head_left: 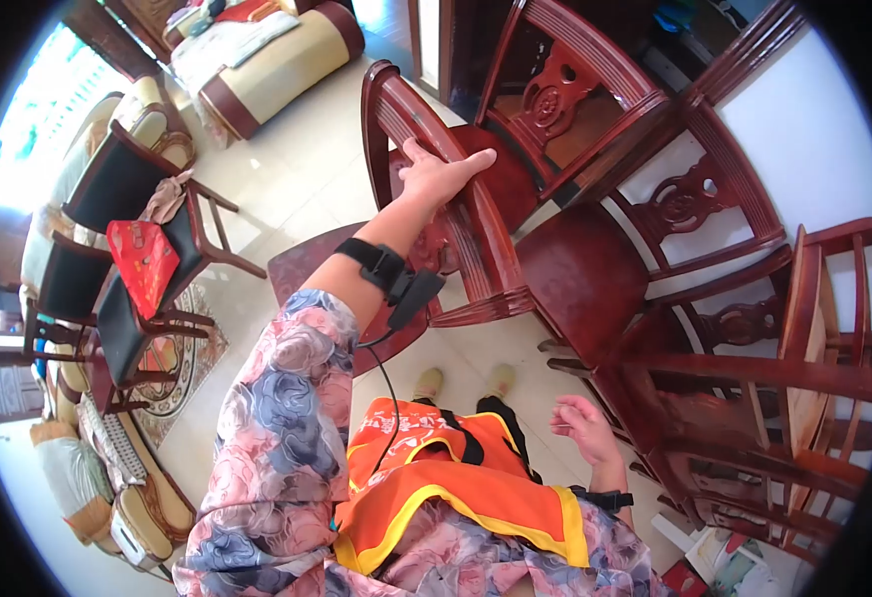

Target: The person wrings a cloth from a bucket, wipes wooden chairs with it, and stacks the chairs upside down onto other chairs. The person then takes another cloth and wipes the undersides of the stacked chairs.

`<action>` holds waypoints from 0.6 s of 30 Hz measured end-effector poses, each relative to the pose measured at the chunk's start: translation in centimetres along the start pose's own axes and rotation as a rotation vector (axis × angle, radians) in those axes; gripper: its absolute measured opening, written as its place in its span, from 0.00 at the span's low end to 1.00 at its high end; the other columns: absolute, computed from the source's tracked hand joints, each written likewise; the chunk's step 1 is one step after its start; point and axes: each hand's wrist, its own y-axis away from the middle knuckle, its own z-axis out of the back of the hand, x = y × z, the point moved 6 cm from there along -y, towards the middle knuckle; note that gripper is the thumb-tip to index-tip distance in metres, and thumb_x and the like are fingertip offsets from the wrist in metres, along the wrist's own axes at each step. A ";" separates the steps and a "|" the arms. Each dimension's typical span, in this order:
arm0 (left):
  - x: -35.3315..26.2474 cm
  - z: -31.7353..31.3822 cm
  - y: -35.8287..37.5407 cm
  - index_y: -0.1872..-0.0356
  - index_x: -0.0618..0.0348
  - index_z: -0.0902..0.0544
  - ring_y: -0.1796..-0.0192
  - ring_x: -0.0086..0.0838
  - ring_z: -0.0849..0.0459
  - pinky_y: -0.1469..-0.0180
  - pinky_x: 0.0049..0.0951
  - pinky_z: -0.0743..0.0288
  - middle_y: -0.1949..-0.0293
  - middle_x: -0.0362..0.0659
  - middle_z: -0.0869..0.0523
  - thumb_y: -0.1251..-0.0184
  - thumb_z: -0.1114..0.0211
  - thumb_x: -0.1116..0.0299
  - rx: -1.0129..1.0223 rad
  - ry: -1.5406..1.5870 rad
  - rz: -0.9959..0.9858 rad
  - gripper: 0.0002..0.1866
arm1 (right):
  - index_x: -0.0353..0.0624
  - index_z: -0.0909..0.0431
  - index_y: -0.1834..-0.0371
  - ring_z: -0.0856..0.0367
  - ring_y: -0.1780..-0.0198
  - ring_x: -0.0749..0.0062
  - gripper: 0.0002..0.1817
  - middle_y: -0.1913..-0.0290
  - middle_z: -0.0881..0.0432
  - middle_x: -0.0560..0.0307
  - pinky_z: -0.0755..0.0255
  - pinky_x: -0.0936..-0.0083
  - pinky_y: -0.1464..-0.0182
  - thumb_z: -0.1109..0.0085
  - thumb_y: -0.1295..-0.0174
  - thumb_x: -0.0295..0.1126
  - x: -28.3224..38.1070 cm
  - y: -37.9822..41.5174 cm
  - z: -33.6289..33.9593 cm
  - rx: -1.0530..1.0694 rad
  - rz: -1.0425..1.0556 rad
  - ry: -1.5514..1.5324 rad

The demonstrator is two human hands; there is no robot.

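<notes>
My left hand (441, 177) lies across the top rail of a dark red carved wooden chair (486, 244), its thumb stretched out to the right and the other fingers over the far side. Part of those fingers is hidden by the rail. The chair's seat (322, 254) shows to the left of its back. Lower right, my right hand (588, 430) hangs in the air with loosely curled fingers and holds nothing. Black straps sit on both wrists, and the left one carries a small black device (416, 298) with a cable.
Several matching chairs (585, 264) stand close together along the right wall, some stacked at the lower right. Black-seated chairs (122, 328) at left bear a red bag (142, 264). Beyond are a cream sofa (282, 75) and a patterned rug (202, 358). Pale tiles (282, 184) cover the floor.
</notes>
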 end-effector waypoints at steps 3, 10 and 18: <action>0.2 -0.7 -0.2 0.33 0.63 0.67 0.42 0.50 0.30 0.44 0.39 0.31 0.40 0.64 0.39 0.61 0.30 0.50 -0.007 0.052 0.058 0.63 | 0.40 0.29 0.49 0.24 0.59 0.76 0.15 0.60 0.24 0.60 0.26 0.76 0.55 0.47 0.37 0.34 0.4 0.3 -1.4 0.010 0.003 0.086; 1.4 2.7 0.6 0.38 0.62 0.59 0.62 0.38 0.20 0.63 0.41 0.22 0.55 0.53 0.27 0.61 0.33 0.66 -0.148 0.216 -0.037 0.51 | 0.40 0.29 0.49 0.25 0.59 0.77 0.16 0.61 0.25 0.61 0.27 0.78 0.55 0.48 0.37 0.34 1.6 -1.0 -0.7 0.058 -0.005 0.089; 5.0 14.2 7.3 0.38 0.54 0.60 0.75 0.39 0.19 0.68 0.42 0.21 0.67 0.49 0.24 0.51 0.38 0.70 0.057 0.405 -0.067 0.44 | 0.39 0.31 0.48 0.24 0.59 0.79 0.17 0.61 0.23 0.61 0.29 0.81 0.56 0.47 0.38 0.34 2.9 -5.2 -7.8 0.356 0.132 0.313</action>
